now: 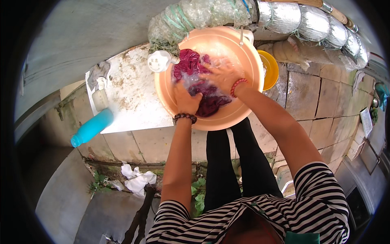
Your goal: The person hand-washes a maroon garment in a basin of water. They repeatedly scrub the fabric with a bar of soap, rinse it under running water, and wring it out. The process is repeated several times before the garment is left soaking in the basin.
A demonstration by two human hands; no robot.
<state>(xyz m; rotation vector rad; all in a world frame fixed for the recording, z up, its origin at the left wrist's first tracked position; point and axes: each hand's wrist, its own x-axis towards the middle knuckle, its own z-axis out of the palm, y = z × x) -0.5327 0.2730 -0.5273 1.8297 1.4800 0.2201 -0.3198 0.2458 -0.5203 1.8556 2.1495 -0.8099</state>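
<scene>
A peach plastic basin (250,103) holds cloudy, sudsy water and a wet magenta-purple cloth (189,61). A darker part of it bunches up near the basin's front wall. My left hand (187,99), with a dark bead bracelet at its wrist, is closed on the cloth at the left side; its thumb shows, while its fingertips are hidden in suds and fabric. Over the middle of the basin, my right hand (222,77) lies with fingers stretched out in the water beside the cloth, slightly blurred. A red bead bracelet circles that wrist.
A white tap-like fitting (159,61) juts over the basin's left rim. Wrapped pipes (280,17) run behind it. A yellow basin (270,71) stands at the right. A dirty white board (134,93) lies left, with a turquoise bottle (92,127) and a grey rag (98,73).
</scene>
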